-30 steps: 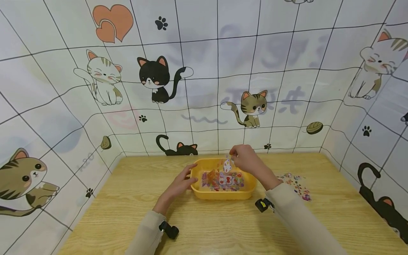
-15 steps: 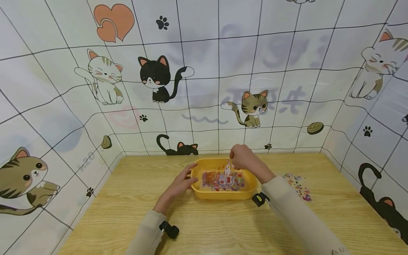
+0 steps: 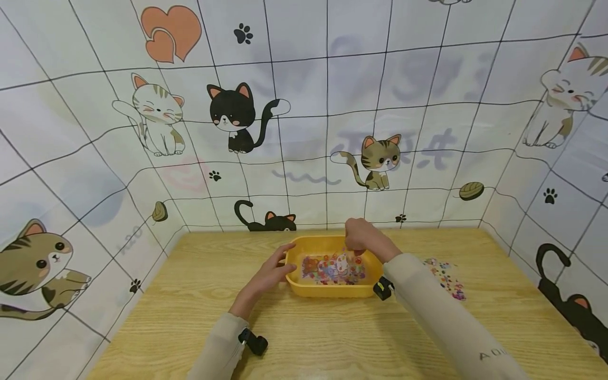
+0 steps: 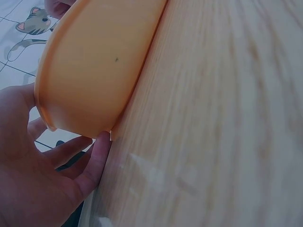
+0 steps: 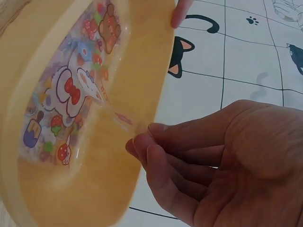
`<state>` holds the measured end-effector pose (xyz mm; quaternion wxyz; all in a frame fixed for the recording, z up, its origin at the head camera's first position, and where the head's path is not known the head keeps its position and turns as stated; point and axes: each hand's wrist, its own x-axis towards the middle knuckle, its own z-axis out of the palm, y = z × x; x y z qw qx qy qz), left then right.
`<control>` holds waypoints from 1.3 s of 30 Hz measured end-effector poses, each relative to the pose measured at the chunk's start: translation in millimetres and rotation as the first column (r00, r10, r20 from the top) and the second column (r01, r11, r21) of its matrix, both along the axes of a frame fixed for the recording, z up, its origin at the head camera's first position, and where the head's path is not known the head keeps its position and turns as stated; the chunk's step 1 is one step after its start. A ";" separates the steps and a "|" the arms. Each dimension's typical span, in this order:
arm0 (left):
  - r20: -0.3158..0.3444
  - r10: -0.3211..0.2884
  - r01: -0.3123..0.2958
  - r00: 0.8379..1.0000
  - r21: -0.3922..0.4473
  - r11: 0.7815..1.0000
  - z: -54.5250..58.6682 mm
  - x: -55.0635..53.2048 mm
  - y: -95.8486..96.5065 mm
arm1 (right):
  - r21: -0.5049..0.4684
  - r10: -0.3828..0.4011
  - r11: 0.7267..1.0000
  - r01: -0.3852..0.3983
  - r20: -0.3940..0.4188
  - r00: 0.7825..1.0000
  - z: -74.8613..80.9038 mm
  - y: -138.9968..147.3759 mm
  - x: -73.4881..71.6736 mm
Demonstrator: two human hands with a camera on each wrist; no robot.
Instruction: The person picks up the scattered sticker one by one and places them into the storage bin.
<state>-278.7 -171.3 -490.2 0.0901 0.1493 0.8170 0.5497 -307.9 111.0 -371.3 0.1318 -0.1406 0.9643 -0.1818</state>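
A yellow plastic basin [image 3: 332, 291] stands on the table, its floor covered with small colourful pieces and cartoon stickers. My left hand [image 3: 272, 270] grips the basin's left end, fingers spread around the wall and rim. Over the back right of the basin, my right hand [image 3: 364, 237] pinches a clear plastic strip [image 5: 120, 118] between thumb and fingertips. At the strip's lower end is a white cartoon figure [image 5: 89, 82], low over the stickers. Beside it in the right wrist view lie a white face with a red bow [image 5: 71, 92] and a brown bear sticker [image 5: 110, 30].
More small colourful pieces [image 3: 446, 277] lie scattered on the wooden table [image 3: 304, 338], right of the basin and partly behind the right sleeve. Behind the table rises a white wall covering [image 3: 304, 200] with cat prints and a grid.
My right hand has lowered the clear strip, bringing its white figure down from above the basin's middle to close over the stickers. The left hand stays at the basin's left end.
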 end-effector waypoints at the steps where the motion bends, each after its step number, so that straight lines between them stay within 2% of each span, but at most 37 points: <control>1: -0.001 -0.002 0.002 1.000 0.003 1.000 -0.2 -0.3 0.2 | 0.007 0.000 1.000 0.000 0.007 1.000 -1.3 0.3 -1.2; 7: 0.000 -0.002 0.002 1.000 0.005 1.000 -1.5 -1.6 0.5 | 0.025 -0.026 0.999 0.025 0.041 0.999 -5.8 3.6 -4.6; 16: 0.004 0.005 -0.005 1.000 0.002 1.000 0.4 -0.4 1.4 | 0.039 -0.061 0.998 0.059 0.050 0.997 -14.0 8.6 -11.1; 25: 0.011 -0.001 0.001 1.000 0.006 1.000 -0.5 1.4 1.0 | 0.079 -0.062 0.996 0.052 0.132 0.989 -19.7 6.7 -15.9; 32: 0.007 -0.001 0.001 1.000 0.006 1.000 -0.4 1.7 0.9 | 0.166 -0.058 0.986 0.029 0.172 0.983 -25.0 4.5 -19.9; 39: 0.007 0.008 -0.008 1.000 0.007 1.000 1.2 2.3 1.0 | 0.206 -0.036 0.979 -0.003 0.182 0.983 -25.5 6.0 -19.3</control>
